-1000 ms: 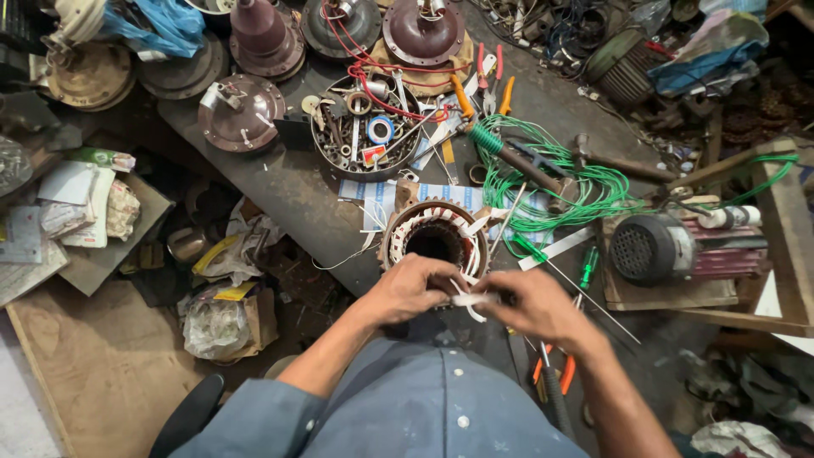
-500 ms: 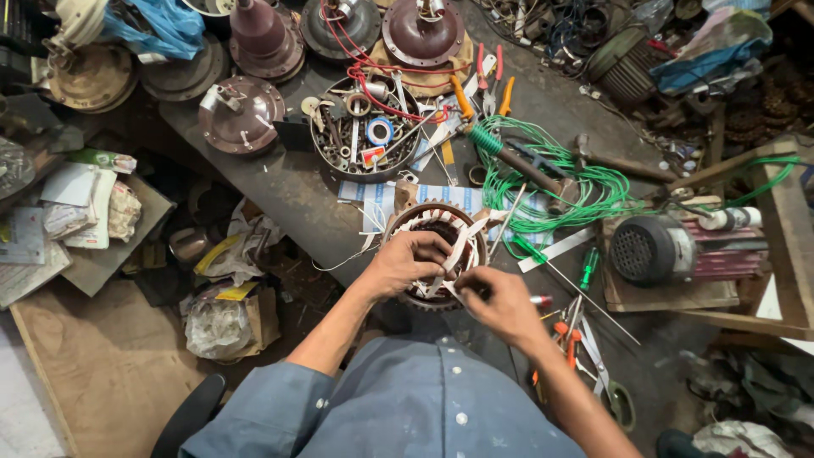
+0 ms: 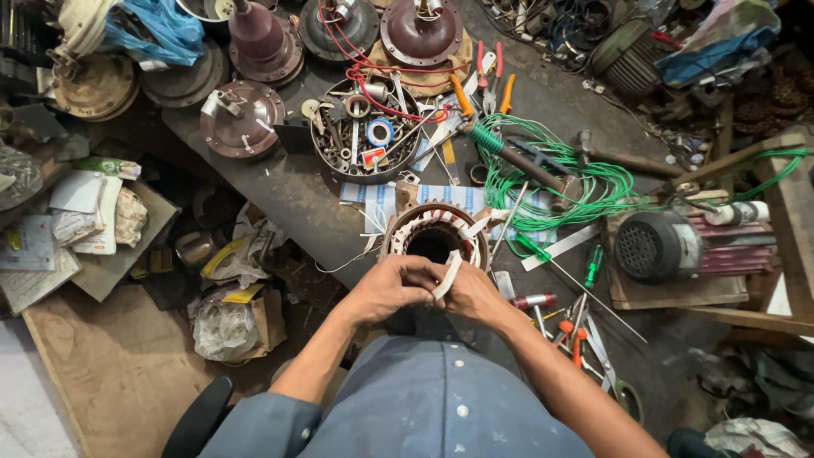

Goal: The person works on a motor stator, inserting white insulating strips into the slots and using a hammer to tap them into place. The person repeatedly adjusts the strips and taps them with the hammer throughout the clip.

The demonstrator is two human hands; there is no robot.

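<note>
Motor stator (image 3: 433, 233), a heavy, stiff metal ring with fragile wire windings, sits at frame centre on the bench (image 3: 288, 195), best gripped by its rim, while left hand (image 3: 392, 288) and right hand (image 3: 475, 294) pinch a thin white strip (image 3: 447, 276).

The one camera sat on my head and looked almost straight down over my chest at the workbench (image 3: 280, 203), near enough that my forearms filled the lower middle of the frame. It faced forward and down, so my left hand (image 3: 392, 288) and right hand (image 3: 475, 295) met just below centre (the far bench edge ran along the top).
</note>
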